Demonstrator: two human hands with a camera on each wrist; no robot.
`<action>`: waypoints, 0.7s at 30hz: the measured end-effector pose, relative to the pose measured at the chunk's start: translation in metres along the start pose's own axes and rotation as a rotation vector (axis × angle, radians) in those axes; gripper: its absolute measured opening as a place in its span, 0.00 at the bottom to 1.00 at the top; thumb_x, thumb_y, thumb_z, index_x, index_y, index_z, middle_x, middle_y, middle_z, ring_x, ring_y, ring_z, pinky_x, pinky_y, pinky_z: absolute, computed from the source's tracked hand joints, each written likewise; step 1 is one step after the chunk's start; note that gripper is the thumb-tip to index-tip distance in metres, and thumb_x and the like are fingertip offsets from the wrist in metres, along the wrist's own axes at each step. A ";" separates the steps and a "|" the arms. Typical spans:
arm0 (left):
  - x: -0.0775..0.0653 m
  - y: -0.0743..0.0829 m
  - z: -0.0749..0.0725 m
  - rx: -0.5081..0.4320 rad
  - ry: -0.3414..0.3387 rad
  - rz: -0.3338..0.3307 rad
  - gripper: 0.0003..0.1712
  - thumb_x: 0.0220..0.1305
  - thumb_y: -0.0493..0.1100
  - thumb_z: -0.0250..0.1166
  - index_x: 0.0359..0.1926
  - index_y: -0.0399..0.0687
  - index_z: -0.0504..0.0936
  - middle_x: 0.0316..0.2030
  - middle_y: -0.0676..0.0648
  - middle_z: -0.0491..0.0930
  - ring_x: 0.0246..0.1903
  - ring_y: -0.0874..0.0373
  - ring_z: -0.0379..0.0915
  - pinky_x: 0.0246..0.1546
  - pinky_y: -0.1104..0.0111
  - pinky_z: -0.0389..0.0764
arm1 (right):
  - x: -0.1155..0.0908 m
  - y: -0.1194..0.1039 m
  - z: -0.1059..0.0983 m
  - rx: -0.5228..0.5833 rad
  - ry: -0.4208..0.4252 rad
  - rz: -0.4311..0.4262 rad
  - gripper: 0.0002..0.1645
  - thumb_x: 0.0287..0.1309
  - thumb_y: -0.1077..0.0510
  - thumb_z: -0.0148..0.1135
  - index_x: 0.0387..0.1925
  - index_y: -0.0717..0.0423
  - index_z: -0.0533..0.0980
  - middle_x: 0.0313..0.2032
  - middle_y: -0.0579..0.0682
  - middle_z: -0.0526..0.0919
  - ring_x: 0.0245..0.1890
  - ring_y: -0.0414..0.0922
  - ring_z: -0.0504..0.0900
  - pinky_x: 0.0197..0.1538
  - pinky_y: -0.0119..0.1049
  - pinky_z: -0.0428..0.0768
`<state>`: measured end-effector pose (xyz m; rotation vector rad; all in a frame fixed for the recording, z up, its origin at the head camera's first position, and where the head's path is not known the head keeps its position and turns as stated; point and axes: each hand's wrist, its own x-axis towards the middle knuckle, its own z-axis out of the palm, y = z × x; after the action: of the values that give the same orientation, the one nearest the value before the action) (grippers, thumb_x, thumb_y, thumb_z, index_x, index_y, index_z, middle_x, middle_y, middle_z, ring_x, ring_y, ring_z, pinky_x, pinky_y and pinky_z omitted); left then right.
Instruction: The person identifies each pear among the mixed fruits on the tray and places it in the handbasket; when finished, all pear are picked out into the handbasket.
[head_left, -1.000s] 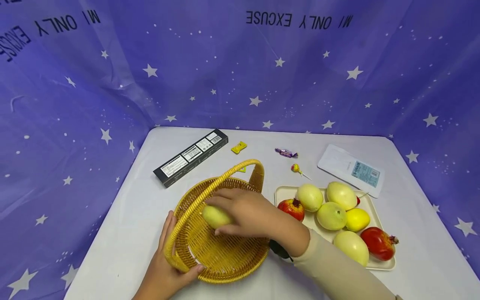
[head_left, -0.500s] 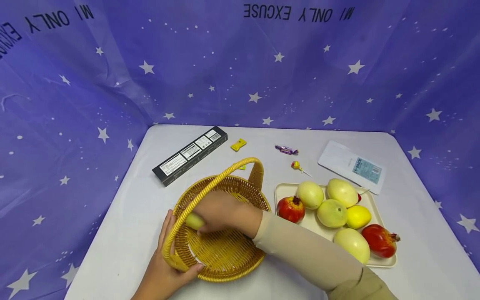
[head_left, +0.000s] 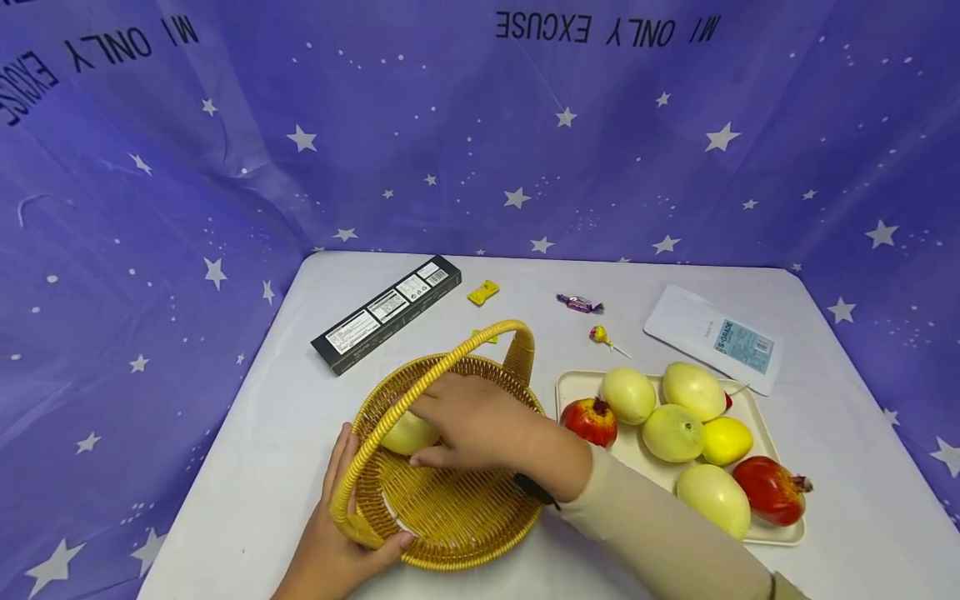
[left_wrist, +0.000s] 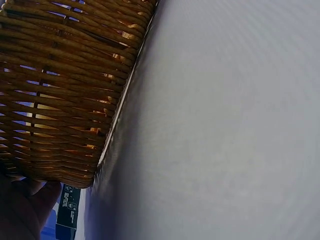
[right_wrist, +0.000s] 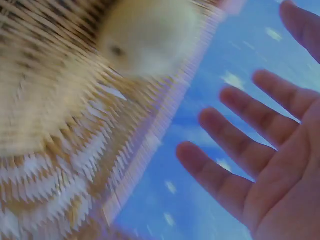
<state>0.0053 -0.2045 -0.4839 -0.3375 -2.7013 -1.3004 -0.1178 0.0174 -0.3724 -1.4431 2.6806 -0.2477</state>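
Observation:
A yellow wicker basket (head_left: 450, 512) with an arched handle stands in front of me. My left hand (head_left: 337, 525) holds its left side by the handle's foot, thumb over the rim and fingers along the outside. The left wrist view has the woven basket wall (left_wrist: 60, 100) up close. One pale yellow-green, melon-like fruit (head_left: 408, 435) lies inside, at the left wall. Over the basket is my right hand (head_left: 472, 421), just beside that fruit. In the right wrist view its fingers are spread and straight, apart from the blurred fruit (right_wrist: 150, 37).
Right of the basket, a cream tray (head_left: 641, 471) bears several pale fruits, a lemon (head_left: 727, 441) and two pomegranates (head_left: 770, 490). Behind lie a black box (head_left: 386, 315), a yellow wrapped candy (head_left: 483, 292), a purple candy (head_left: 580, 303), a lollipop (head_left: 600, 335) and a white pouch (head_left: 712, 337).
My right hand moved left and down into the basket with the fruit, then let it go at the left wall and drew back to the right. My left hand stays on the basket.

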 end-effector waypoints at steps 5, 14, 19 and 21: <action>0.001 0.000 0.001 -0.007 0.002 -0.006 0.80 0.35 0.57 0.82 0.77 0.51 0.33 0.76 0.49 0.32 0.73 0.52 0.39 0.63 0.84 0.47 | -0.092 0.020 -0.026 0.087 0.206 0.144 0.38 0.59 0.30 0.56 0.66 0.42 0.69 0.60 0.40 0.73 0.61 0.41 0.70 0.63 0.43 0.70; -0.001 0.004 0.003 -0.010 0.029 0.017 0.81 0.31 0.54 0.85 0.77 0.47 0.37 0.76 0.47 0.33 0.73 0.54 0.39 0.63 0.84 0.48 | -0.249 0.047 0.010 0.170 0.236 0.761 0.39 0.53 0.28 0.61 0.61 0.43 0.72 0.58 0.48 0.74 0.57 0.53 0.72 0.54 0.63 0.72; 0.001 0.001 0.002 -0.033 0.024 0.039 0.82 0.30 0.52 0.85 0.77 0.48 0.36 0.76 0.47 0.33 0.73 0.57 0.39 0.63 0.83 0.49 | -0.274 0.047 0.039 0.177 0.212 0.849 0.43 0.51 0.31 0.65 0.61 0.53 0.72 0.57 0.56 0.73 0.56 0.58 0.71 0.53 0.66 0.71; 0.002 0.000 0.003 -0.052 0.018 0.044 0.82 0.29 0.52 0.85 0.77 0.49 0.36 0.76 0.47 0.33 0.73 0.57 0.39 0.64 0.83 0.49 | -0.276 0.047 0.049 0.177 0.207 0.872 0.43 0.49 0.32 0.68 0.59 0.55 0.73 0.57 0.56 0.72 0.56 0.59 0.69 0.53 0.67 0.69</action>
<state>0.0034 -0.2019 -0.4856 -0.3863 -2.6334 -1.3565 0.0029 0.2684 -0.4293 -0.1318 3.0384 -0.5445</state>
